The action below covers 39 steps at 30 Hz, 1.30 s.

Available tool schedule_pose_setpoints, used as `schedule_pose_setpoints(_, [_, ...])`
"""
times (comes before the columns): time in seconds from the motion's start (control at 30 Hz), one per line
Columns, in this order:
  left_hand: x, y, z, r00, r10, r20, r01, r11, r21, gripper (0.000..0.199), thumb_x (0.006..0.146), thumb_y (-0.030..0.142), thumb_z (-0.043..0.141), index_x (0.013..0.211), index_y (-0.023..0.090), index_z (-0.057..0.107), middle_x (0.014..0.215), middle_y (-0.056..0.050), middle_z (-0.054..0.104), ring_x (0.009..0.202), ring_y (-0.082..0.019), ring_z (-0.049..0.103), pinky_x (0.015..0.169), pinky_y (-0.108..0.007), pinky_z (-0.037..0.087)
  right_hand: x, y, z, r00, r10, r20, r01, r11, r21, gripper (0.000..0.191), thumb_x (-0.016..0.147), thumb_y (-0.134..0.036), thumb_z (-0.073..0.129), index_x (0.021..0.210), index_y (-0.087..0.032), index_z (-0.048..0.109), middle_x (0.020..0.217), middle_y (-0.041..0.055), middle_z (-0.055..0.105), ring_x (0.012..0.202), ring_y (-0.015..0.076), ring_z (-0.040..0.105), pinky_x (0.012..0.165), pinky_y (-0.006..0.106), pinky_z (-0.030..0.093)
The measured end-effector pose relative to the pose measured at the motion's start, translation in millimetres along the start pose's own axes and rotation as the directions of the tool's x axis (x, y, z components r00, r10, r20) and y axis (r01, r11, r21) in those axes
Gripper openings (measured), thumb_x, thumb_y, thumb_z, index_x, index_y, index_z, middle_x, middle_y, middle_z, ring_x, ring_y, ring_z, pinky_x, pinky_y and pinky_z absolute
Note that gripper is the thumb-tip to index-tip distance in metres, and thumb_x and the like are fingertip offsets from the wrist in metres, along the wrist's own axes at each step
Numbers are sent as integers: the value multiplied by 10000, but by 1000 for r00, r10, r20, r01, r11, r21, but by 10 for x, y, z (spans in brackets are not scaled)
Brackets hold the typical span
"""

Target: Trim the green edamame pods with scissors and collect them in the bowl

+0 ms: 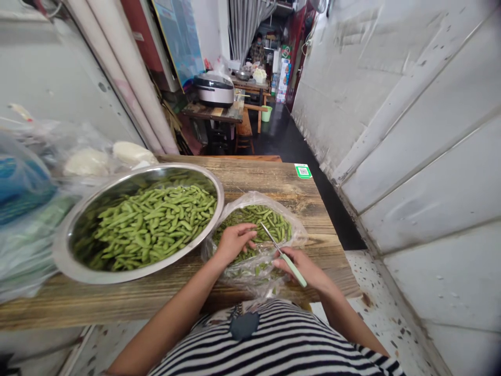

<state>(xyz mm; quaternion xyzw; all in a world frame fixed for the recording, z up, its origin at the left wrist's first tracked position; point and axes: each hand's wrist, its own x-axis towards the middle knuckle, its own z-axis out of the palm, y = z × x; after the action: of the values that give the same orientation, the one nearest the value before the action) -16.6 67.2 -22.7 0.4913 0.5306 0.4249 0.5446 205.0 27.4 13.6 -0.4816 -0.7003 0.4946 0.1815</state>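
Observation:
Scissors with pale green handles (294, 267) are gripped in my right hand (302, 265), their metal blades pointing up and left over a clear plastic bag (299, 234). Inside this bag lie green soybean pods (274, 219). My left hand (236, 241) hovers over the bag's left side, fingers loosely bent and apart, close to the blade tips; I see nothing clearly held in it. To the left stands a large steel basin (58, 249) with a big heap of soybean pods (156, 222).
The wooden table (274, 175) carries a green QR-code card (302, 171) at its far right corner. Plastic bags (31, 250) crowd the left. Farther back are a rice cooker (214, 90), a green bucket (266, 113) and a seated person (257, 51). A white wall (391, 104) runs along the right.

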Motion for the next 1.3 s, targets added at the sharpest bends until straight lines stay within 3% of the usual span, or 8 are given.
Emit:
schedule_pose_setpoints(0.17, [-81,33,0,986,-163,-21,148,937,-315,367,614,226,771,921,104,613,791,-73,718,709,-172,694,670,-288,559,67,25,58,998,-58,-5,57,990,-127,367,809,-507,589,882,-149,629,714,11,574,647,136,495,584,211,381])
schedule_pose_setpoints(0.37, [-141,76,-47,979,-201,-33,179,928,-326,335,594,295,788,807,100,619,669,-48,697,571,-137,655,577,-254,538,119,2,82,999,-45,-11,42,985,-166,350,799,-487,604,888,-149,624,729,14,579,660,146,501,594,226,379])
schedule_pose_setpoints(0.7, [-214,143,-115,994,-104,19,105,978,-181,342,593,387,755,767,108,660,600,-10,635,478,-97,545,468,-221,425,140,-11,91,997,-67,27,70,988,-140,355,787,-481,618,886,-140,633,724,3,556,668,136,481,597,210,379])
schedule_pose_setpoints(0.87, [-246,187,-140,988,-140,66,153,935,-321,357,602,330,771,857,106,662,641,-9,640,515,-75,541,500,-200,418,139,-24,109,996,-84,14,85,992,-90,351,774,-491,626,746,-141,612,654,-13,501,616,115,436,544,195,347])
schedule_pose_setpoints(1.03, [-234,171,-96,983,-182,-14,153,863,-481,331,565,253,800,824,107,656,681,-25,656,586,-80,582,579,-205,467,126,-92,170,1000,17,10,-17,999,42,357,766,-510,625,744,-154,602,522,-47,424,466,83,367,446,191,298])
schedule_pose_setpoints(1.13, [-213,118,-67,977,-152,-151,76,906,-417,303,581,292,774,785,120,630,668,-28,659,610,-113,614,555,-215,474,117,-116,172,999,42,-9,-41,993,108,364,757,-517,635,779,-156,598,509,-56,422,423,69,347,411,183,279])
schedule_pose_setpoints(1.23, [-201,74,-54,945,-28,-325,-34,982,-185,244,602,300,728,727,154,577,769,-52,691,716,-178,668,565,-251,503,116,-95,160,999,40,-2,-39,993,114,361,763,-509,636,808,-153,598,519,-56,432,418,65,353,400,176,278])
schedule_pose_setpoints(1.3, [-199,64,-56,945,54,-322,-76,995,-57,197,623,291,698,710,171,568,774,-45,694,716,-185,673,561,-258,504,122,-63,161,999,32,11,-32,995,91,357,766,-504,634,802,-151,600,518,-55,431,422,67,359,402,177,284])
